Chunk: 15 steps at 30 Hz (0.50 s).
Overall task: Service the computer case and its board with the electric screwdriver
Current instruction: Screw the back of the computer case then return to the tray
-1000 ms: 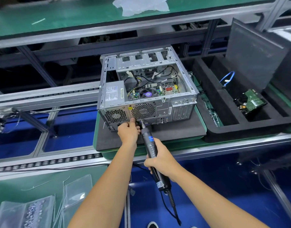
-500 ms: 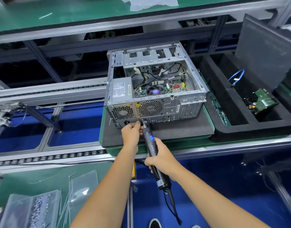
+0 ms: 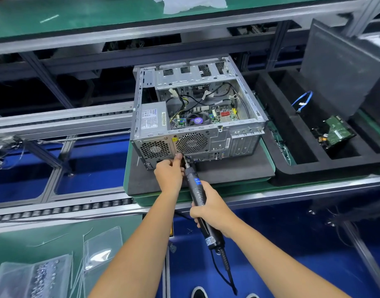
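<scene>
An open grey computer case point(image 3: 214, 145) lies on a dark foam mat point(image 3: 232, 168), rear panel toward me. Its green board point(image 3: 217, 116) with a round cooler shows inside, beside the power supply point(image 3: 150, 119). My right hand point(image 3: 210, 214) grips the black electric screwdriver point(image 3: 195, 188), whose bit meets the rear panel just under the fan grille. My left hand point(image 3: 169, 173) sits beside the bit, fingers curled, thumb tip pressed on the panel at the bit's tip. Whether it pinches a screw is hidden.
A black foam tray point(image 3: 292, 168) at the right holds a green hard drive point(image 3: 337, 132) and a blue cable point(image 3: 303, 100). A dark side panel point(image 3: 339, 65) leans behind it. Plastic bags of screws point(image 3: 34, 278) lie at bottom left. Conveyor rails point(image 3: 62, 119) run left.
The view has shifted slightly, so the case sits a little further right in frame. Both hands and the screwdriver keep the same pose at the rear panel.
</scene>
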Motion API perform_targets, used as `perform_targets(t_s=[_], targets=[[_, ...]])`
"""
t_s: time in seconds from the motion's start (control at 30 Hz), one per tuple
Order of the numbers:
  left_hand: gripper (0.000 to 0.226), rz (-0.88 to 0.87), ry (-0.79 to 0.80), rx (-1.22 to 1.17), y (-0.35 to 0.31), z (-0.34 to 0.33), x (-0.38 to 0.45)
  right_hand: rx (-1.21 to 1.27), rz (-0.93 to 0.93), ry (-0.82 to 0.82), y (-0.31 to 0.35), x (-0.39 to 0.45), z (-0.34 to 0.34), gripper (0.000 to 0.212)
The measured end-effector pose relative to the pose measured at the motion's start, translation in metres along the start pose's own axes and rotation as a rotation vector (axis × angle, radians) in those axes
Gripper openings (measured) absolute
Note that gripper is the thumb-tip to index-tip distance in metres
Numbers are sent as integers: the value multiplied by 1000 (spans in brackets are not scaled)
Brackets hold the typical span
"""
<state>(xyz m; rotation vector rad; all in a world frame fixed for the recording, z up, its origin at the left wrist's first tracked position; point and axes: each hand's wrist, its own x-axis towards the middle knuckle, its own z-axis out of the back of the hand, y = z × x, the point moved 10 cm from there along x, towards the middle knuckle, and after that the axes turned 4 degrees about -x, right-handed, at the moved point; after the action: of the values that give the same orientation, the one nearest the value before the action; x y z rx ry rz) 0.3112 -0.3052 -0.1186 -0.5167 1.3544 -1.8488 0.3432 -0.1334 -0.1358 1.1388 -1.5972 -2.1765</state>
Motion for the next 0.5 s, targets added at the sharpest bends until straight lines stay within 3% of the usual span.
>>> perform_targets(t_s=[0.27,0.5], targets=[[45,-20,-36,21,-1,1,-4,-6,2,8,3,-2,3,78],[37,186,111,-354,24,-14,-11,-37,25,23,5,-4,-3,78]])
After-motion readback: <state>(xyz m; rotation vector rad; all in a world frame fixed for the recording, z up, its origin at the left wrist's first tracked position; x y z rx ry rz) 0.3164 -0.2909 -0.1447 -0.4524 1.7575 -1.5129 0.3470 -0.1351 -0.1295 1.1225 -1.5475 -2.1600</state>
